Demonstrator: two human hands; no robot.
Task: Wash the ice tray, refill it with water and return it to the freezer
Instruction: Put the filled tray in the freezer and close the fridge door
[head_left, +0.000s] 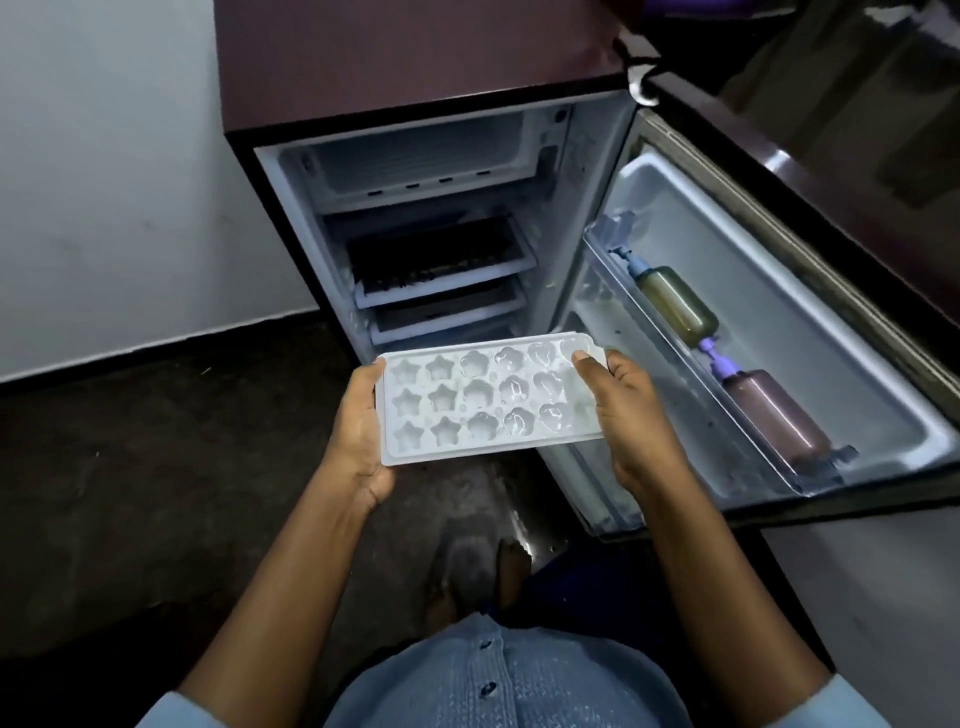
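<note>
I hold a white plastic ice tray (483, 397) level in front of an open maroon fridge (415, 67). Its pockets are star and flower shapes; some glisten, and whether they hold water I cannot tell. My left hand (358, 431) grips the tray's left short end from below and the side. My right hand (631, 415) grips the right end, thumb on the rim. The freezer compartment (421, 156) sits open at the top of the fridge, above and behind the tray.
Glass shelves (441, 265) lie below the freezer box. The open door (753, 322) swings out to the right; its rack holds two bottles (675, 304) lying on their sides. A white wall (104, 182) stands on the left, dark floor (156, 467) below.
</note>
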